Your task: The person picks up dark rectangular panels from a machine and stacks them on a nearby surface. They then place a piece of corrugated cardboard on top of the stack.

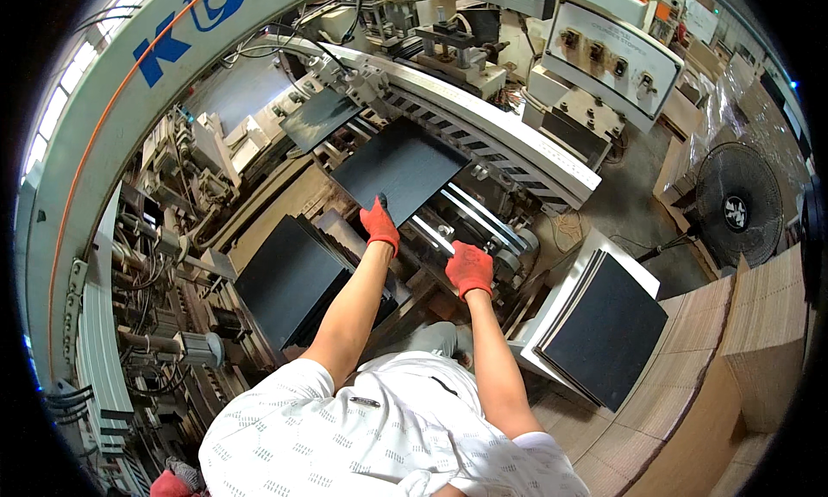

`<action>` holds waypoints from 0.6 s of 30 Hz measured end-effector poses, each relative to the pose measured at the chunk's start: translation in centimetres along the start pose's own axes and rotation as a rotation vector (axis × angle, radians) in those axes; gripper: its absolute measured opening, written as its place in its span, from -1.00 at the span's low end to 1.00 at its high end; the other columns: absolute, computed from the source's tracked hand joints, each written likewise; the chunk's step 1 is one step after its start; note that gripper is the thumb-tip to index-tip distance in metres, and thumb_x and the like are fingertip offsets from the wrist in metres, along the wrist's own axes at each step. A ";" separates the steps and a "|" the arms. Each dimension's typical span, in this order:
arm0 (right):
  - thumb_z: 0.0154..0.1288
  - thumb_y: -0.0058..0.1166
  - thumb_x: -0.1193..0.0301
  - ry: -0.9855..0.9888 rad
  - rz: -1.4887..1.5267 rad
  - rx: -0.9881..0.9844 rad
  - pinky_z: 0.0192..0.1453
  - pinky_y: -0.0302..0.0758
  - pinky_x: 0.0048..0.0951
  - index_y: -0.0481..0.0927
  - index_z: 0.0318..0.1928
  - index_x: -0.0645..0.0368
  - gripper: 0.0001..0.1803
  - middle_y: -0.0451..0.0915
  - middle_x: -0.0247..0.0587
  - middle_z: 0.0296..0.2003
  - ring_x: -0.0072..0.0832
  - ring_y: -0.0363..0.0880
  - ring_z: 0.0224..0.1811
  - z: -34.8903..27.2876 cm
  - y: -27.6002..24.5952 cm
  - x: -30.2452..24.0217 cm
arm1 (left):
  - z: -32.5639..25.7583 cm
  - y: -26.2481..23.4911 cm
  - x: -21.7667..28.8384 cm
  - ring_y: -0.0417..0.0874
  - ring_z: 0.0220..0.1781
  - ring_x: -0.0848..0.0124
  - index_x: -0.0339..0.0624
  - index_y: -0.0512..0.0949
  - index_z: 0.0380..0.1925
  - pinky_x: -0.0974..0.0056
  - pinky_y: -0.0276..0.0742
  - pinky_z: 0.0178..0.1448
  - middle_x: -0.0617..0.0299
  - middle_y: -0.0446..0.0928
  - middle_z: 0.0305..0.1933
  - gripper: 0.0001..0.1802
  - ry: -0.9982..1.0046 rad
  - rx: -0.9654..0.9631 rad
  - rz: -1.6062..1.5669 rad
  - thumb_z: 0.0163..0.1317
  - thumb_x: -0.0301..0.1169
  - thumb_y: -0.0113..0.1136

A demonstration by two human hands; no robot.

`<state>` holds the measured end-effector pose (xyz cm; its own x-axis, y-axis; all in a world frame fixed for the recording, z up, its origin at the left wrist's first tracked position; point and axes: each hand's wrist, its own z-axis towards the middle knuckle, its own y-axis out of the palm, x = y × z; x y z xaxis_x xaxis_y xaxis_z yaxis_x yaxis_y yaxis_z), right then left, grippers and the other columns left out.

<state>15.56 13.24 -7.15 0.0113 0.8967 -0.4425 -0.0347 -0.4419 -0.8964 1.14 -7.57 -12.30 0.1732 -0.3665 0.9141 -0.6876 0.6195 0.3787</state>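
In the head view, the panel (401, 161) lies across the machine's rails (483, 212). The left hand (379, 224) touches its near edge; whether it grips, I cannot tell. The right hand (470, 270) curls by the rails, its hold hidden. One-sided pushing could skew the panel; nearby rollers (522, 241) might snag a glove.
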 end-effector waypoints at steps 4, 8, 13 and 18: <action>0.31 0.07 0.36 -0.021 0.030 0.052 -0.08 0.64 -0.03 0.70 -0.21 0.05 -0.83 0.76 -0.04 -0.25 0.01 0.74 -0.13 0.1 0.7 -0.2 | 2.0 -0.8 -1.0 0.59 -0.10 0.33 -0.38 0.55 0.05 0.19 0.53 0.07 0.16 0.63 -0.01 -0.58 0.008 0.018 -0.002 0.32 -0.34 0.41; 0.30 0.07 0.34 0.001 -0.014 0.037 -0.09 0.63 -0.01 0.68 -0.26 0.04 -0.86 0.75 -0.06 -0.27 0.01 0.73 -0.15 0.3 0.8 0.4 | 0.7 -0.2 -1.1 0.61 -0.08 0.33 -0.38 0.56 0.04 0.18 0.53 0.09 0.15 0.66 -0.02 -0.58 0.032 -0.009 0.000 0.32 -0.33 0.42; 0.28 0.15 0.31 -0.008 -0.006 0.029 -0.07 0.62 -0.01 0.67 -0.22 0.05 -0.86 0.75 -0.06 -0.25 -0.01 0.73 -0.12 -0.1 0.8 0.0 | 0.9 -0.7 -0.9 0.64 -0.09 0.34 -0.33 0.58 0.03 0.19 0.56 0.06 0.17 0.68 -0.02 -0.59 -0.003 0.032 0.038 0.30 -0.32 0.44; 0.28 0.21 0.24 -0.012 -0.030 -0.016 -0.04 0.60 -0.01 0.64 -0.17 0.06 -0.79 0.75 -0.06 -0.23 -0.03 0.72 -0.07 -0.3 0.3 -0.6 | 1.7 -1.2 -1.6 0.64 -0.05 0.18 -0.37 0.57 0.00 0.12 0.52 0.15 0.02 0.68 -0.04 -0.59 0.042 0.129 0.251 0.34 -0.25 0.38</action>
<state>15.86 12.60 -7.13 0.0005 0.9096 -0.4154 -0.0190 -0.4153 -0.9095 0.51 -8.93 -14.47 0.0132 -0.1818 0.9832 -0.7963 0.5928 0.1203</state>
